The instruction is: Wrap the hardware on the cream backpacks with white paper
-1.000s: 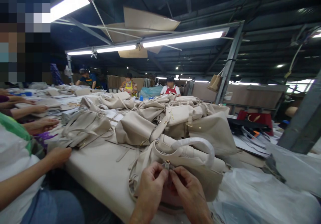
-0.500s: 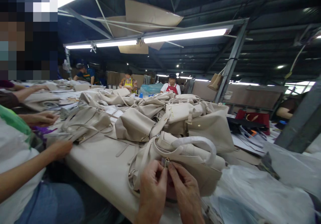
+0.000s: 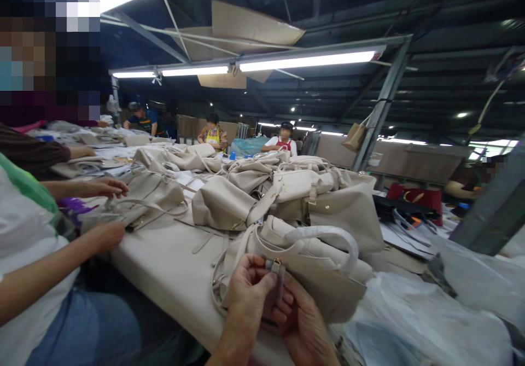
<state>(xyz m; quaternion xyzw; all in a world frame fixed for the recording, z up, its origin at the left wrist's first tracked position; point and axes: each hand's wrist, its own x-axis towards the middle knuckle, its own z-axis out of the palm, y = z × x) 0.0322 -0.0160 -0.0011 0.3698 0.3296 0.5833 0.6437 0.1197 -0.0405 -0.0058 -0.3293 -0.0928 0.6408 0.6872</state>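
A beige handbag (image 3: 320, 284) with a wrapped white handle (image 3: 348, 240) lies at the table's near edge. On its front hangs a small strap tab (image 3: 277, 270) with a gold-coloured ring. My left hand (image 3: 248, 295) pinches the tab area from the left, thumb against fingertips. To the right and lower, my right hand (image 3: 301, 311) has its fingers curled under the tab, close to the bag's front; what its fingertips hold is hidden.
More beige bags (image 3: 221, 202) are heaped behind. At the left, a person's hands (image 3: 109, 237) work by another bag (image 3: 158, 196). Clear plastic bags (image 3: 426, 317) lie at the right, before a metal post (image 3: 492, 213). Several people are farther back.
My right hand has moved down from the ring and its fingers have curled below the tab. My left hand still pinches there. The neighbour's far hand has lifted and its fingers have spread.
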